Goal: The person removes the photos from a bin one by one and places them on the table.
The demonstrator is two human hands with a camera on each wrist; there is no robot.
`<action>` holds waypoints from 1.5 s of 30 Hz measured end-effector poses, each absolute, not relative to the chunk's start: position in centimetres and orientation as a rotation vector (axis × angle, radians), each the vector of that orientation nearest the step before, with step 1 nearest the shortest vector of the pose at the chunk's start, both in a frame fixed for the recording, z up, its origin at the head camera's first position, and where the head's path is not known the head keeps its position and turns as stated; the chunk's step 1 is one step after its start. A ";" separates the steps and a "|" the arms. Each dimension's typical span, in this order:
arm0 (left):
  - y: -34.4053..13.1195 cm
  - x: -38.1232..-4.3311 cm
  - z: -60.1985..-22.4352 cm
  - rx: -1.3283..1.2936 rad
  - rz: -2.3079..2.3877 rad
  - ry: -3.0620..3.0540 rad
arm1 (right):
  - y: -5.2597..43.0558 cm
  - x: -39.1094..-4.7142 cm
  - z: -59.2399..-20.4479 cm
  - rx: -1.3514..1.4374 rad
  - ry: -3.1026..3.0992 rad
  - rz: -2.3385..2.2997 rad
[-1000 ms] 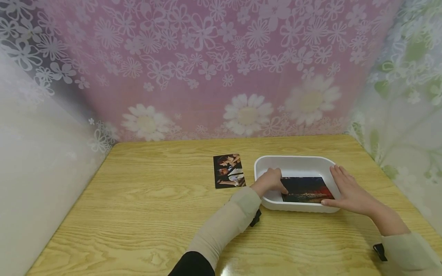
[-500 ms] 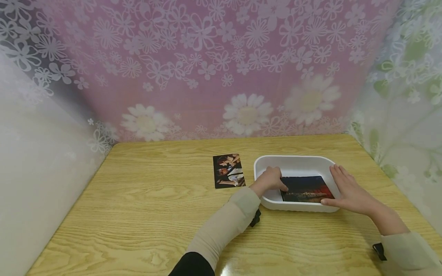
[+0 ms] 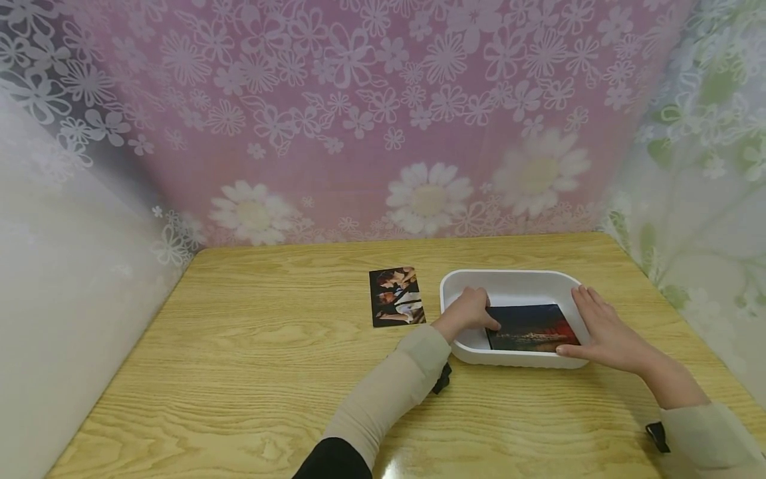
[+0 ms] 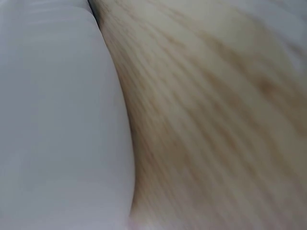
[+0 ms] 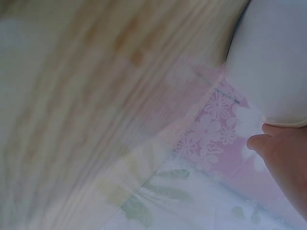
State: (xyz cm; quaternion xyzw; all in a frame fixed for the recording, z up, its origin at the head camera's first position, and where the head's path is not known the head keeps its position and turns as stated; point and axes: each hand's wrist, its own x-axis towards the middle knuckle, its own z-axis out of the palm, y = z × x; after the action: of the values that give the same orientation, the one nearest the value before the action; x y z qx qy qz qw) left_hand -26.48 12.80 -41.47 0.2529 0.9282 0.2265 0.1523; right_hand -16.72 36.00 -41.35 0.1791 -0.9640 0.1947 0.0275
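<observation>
A dark photo (image 3: pixel 532 328) with a red glow at its right lies inside a white tray (image 3: pixel 510 359) in the head view. My left hand (image 3: pixel 469 311) reaches into the tray and pinches the photo's left edge, thumb on top; the other fingertips are hidden. With fairly straight fingers, my right hand (image 3: pixel 604 332) rests on the tray's right rim, its thumb by the near right corner. The left wrist view has only the tray's outer wall (image 4: pixel 62 120) and the tabletop. Fingers (image 5: pixel 268 141) of my right hand touch the tray's rim in the right wrist view.
Left of the tray, a second photo (image 3: pixel 397 297) showing people lies flat on the wood-grain table (image 3: pixel 239 372). A pink flowered cloth (image 3: pixel 335 120) hangs behind the table, and pale walls stand at both sides.
The far edge of the dark photo has shifted up very slightly under my left hand. Both hands, the tray and the second photo stay in place.
</observation>
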 end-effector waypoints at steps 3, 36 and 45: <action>12.7 -26.5 -41.4 0.770 0.686 2.651 | 36.0 -16.7 -41.3 0.553 -2.977 0.602; 12.6 -26.2 -41.3 0.958 0.645 2.572 | 35.9 -16.7 -41.4 0.543 -2.971 0.626; 12.6 -26.6 -41.4 1.104 0.857 2.459 | 35.9 -16.7 -41.4 0.541 -2.985 0.626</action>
State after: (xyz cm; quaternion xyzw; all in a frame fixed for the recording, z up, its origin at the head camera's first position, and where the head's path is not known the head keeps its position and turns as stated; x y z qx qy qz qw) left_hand -26.58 12.58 -41.36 0.3855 0.8588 0.2994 0.1558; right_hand -16.71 35.93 -41.35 0.1746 -0.9634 0.2022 0.0221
